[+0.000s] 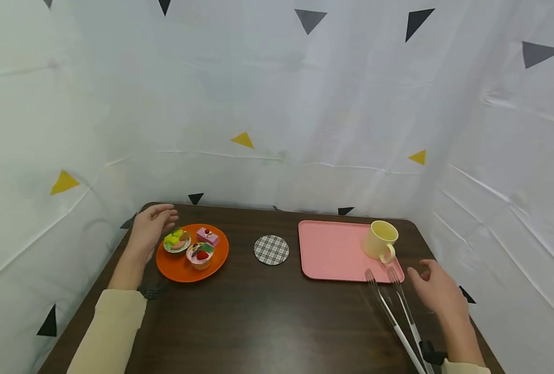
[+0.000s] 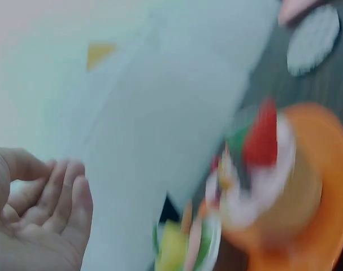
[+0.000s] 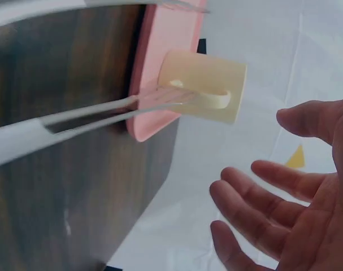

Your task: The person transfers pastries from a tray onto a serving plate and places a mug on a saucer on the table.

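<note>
My left hand (image 1: 153,227) hovers above the far-left rim of the orange plate (image 1: 176,272), fingers loosely bent and holding nothing. On that plate sit a strawberry-topped cupcake (image 1: 199,255), a pink cake piece (image 1: 208,236) and a small fruit tart (image 1: 176,241). In the left wrist view the cupcake (image 2: 267,175) looms large, blurred. My right hand (image 1: 438,289) is raised at the table's right side, thumb and fingers spread around nothing. Near it stands a yellow mug (image 1: 380,240) on the pink tray (image 1: 333,249). Two long forks (image 1: 389,306) with white handles point toward the tray, left of this hand.
Between plate and tray lies a round checked coaster (image 1: 271,250). Everything stands on a dark brown table (image 1: 258,322). White curtains (image 1: 277,104) with black, grey and yellow triangles hang close behind and at both sides.
</note>
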The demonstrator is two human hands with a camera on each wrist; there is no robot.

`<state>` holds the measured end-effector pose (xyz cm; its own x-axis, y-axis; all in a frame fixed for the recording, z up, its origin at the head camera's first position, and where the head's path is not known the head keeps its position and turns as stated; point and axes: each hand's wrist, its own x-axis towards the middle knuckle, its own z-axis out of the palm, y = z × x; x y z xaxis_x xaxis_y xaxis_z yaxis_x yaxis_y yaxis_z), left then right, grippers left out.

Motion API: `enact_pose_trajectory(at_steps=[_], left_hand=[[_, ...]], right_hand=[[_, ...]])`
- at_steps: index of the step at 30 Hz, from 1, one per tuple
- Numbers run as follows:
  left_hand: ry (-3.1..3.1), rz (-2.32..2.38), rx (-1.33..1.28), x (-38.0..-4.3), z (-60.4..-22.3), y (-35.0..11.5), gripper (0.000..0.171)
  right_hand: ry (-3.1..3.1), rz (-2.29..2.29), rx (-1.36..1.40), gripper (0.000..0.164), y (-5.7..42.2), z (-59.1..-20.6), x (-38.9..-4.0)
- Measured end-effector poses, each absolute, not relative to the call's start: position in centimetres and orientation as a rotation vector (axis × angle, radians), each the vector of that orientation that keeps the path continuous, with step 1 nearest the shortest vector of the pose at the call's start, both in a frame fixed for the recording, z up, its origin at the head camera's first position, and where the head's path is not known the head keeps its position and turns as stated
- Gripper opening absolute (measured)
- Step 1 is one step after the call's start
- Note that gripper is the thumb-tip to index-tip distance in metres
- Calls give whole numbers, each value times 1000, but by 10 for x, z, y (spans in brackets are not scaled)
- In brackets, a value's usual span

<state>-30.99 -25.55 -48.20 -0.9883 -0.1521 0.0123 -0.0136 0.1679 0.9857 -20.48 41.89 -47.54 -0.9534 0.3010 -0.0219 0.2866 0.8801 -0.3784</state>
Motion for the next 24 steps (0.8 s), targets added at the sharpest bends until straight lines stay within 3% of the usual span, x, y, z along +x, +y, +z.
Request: enact_pose_trajectory(at_steps=[10,24], left_hand=[[-2250,-2349,-114,-321,-468,-182,46],[-2386,-2383,148,-350,-522,-96,39]], right_hand=[[-2983,665,-377,73,413,-466,-235],[-3007,743,-495,72,407,-474,-266]])
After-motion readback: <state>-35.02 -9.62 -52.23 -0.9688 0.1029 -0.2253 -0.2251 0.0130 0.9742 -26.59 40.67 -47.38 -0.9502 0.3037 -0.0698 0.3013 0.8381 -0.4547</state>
